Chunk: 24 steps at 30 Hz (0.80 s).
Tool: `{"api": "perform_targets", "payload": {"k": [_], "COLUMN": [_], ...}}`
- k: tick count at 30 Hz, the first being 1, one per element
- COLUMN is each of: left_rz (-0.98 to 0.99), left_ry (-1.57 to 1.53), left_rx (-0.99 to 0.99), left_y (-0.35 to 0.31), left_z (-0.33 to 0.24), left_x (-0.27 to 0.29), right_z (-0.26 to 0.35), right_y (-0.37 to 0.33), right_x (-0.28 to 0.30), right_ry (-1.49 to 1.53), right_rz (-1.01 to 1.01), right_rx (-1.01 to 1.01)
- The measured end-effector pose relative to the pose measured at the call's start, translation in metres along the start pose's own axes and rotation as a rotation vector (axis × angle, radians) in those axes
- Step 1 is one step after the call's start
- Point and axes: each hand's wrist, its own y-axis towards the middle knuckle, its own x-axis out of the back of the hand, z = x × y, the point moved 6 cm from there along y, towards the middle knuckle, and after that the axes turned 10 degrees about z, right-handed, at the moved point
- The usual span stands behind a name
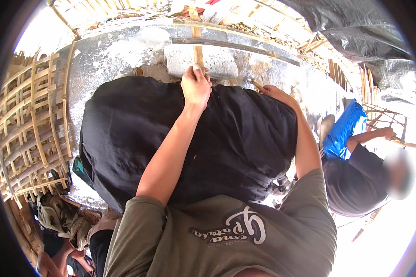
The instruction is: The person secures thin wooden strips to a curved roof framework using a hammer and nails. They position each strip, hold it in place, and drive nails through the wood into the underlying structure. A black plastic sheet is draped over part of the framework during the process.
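My left hand [197,88] is closed round the near end of a narrow bamboo strip [197,48], which runs away from me over a pale stone block [222,62]. Across this strip, beyond my hand, lie a dark wooden slat [245,50] and a lighter slat [235,30]; whether they are joined to it I cannot tell. To the right of the block, my right hand [278,94] grips a hammer [256,85] by its handle, the metal head pointing toward the block. Black cloth [185,138] covers my lap below both hands.
A bamboo lattice panel [32,124] stands on the left, with a bag [55,214] near its lower end. At right sits a co-worker [356,180] beside blue plastic sheeting [344,129]. Dark tarpaulin [365,32] hangs at the upper right. Another person's arm [62,256] shows at lower left.
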Motion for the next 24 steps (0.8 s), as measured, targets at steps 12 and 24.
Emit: {"api": "perform_targets", "payload": {"k": [12, 24], "left_rz": [-0.043, -0.03], "left_ry": [-0.006, -0.053], "left_rx": [0.035, 0.06], "left_y": [0.027, 0.027], "left_z": [0.01, 0.018], "left_x": [0.005, 0.009], "right_z": [-0.007, -0.011], "right_y": [0.004, 0.0], "right_x": [-0.002, -0.003], "right_ry": [0.002, -0.039], "right_rz": [0.0, -0.014], "right_rx": [0.019, 0.033]}}
